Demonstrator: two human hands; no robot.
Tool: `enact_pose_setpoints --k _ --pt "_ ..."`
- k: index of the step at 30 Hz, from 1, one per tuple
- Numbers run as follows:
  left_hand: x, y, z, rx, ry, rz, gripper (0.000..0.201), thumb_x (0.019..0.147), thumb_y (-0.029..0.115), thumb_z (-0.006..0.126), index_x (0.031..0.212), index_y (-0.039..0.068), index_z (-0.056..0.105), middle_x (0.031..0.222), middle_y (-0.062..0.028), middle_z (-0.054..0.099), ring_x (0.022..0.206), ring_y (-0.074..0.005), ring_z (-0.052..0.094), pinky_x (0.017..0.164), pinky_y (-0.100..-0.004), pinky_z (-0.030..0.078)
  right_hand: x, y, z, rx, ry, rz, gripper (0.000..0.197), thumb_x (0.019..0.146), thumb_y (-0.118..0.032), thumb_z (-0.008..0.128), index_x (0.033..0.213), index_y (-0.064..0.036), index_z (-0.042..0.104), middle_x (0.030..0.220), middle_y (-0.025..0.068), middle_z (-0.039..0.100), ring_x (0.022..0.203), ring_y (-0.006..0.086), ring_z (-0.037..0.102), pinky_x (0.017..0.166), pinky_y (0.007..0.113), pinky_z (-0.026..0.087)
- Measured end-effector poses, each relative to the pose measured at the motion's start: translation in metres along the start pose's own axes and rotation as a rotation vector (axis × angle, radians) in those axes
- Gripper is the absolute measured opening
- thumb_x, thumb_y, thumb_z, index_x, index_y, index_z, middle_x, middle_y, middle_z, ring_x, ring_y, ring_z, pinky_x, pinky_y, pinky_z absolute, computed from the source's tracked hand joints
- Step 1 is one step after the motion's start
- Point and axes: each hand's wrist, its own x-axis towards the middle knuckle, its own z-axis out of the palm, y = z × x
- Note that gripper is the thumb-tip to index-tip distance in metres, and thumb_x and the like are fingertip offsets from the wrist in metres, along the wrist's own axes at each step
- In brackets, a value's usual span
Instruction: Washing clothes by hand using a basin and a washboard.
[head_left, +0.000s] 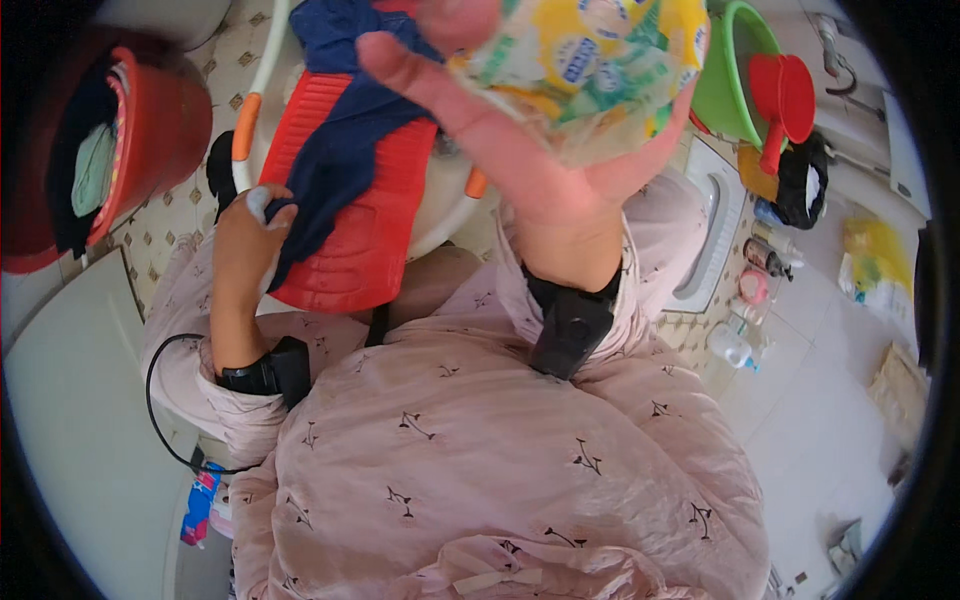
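my left hand (245, 235) pinches the edge of the dark blue cloth (340, 150) and keeps it flat on the red washboard (375, 230), so the cloth does not slide down the ribs. the washboard leans with its top end in the white basin (445, 205), which stands in front of my knees; i cannot see if there is water in the basin. my right hand (540, 150) is lifted high, close to the camera, and its fingers close around a soft yellow and green bag (590, 60), held above the cloth with its lower end down. what is inside the bag i cannot tell. on my left a red bucket (165, 120) holds dark and pale green clothes. on my right a green basin (735, 85) carries a red scoop (785, 95) on its rim, and small bottles (755, 290) stand on the floor.
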Motion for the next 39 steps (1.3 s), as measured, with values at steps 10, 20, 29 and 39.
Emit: enact_pose_setpoints --k 10,20,29,39 --pt "0.003 0.006 0.002 -0.049 -0.022 -0.11 0.016 0.077 0.011 0.063 0.092 0.006 0.061 0.08 -0.0112 0.06 0.074 -0.0185 0.056 0.07 -0.0286 0.043 -0.001 0.002 -0.006 0.233 0.181 0.087 0.065 0.089 -0.053 0.026 0.13 -0.003 0.036 0.117 0.0232 0.049 0.095 0.0421 0.054 0.08 0.049 0.045" --pt "-0.01 0.018 -0.018 -0.208 -0.064 0.135 0.016 0.071 0.009 0.066 0.086 0.004 0.064 0.081 -0.0143 0.061 0.075 -0.0279 0.06 0.068 -0.0319 0.045 -0.017 0.044 -0.152 0.048 0.631 0.367 0.056 0.083 -0.054 0.042 0.119 -0.011 0.049 0.112 0.0133 0.056 0.1 0.0311 0.053 0.095 0.062 0.017" --pt "-0.014 0.026 -0.041 -0.394 -0.542 0.347 0.024 0.066 0.002 0.069 0.089 0.006 0.067 0.075 -0.0081 0.052 0.072 -0.0204 0.053 0.064 -0.0286 0.042 -0.004 0.037 -0.18 -0.092 0.841 0.383 0.051 0.087 -0.052 0.037 0.114 -0.0109 0.051 0.105 0.0127 0.058 0.094 0.029 0.055 0.095 0.055 0.018" --pt "-0.025 0.032 -0.052 -0.207 -0.134 0.446 0.03 0.064 -0.001 0.062 0.09 0.011 0.068 0.072 -0.0102 0.048 0.067 -0.0275 0.05 0.062 -0.0336 0.041 0.034 0.001 -0.165 0.349 0.404 -0.165 0.053 0.088 -0.042 0.033 0.121 -0.0024 0.044 0.115 0.0202 0.048 0.1 0.0354 0.047 0.082 0.04 0.043"
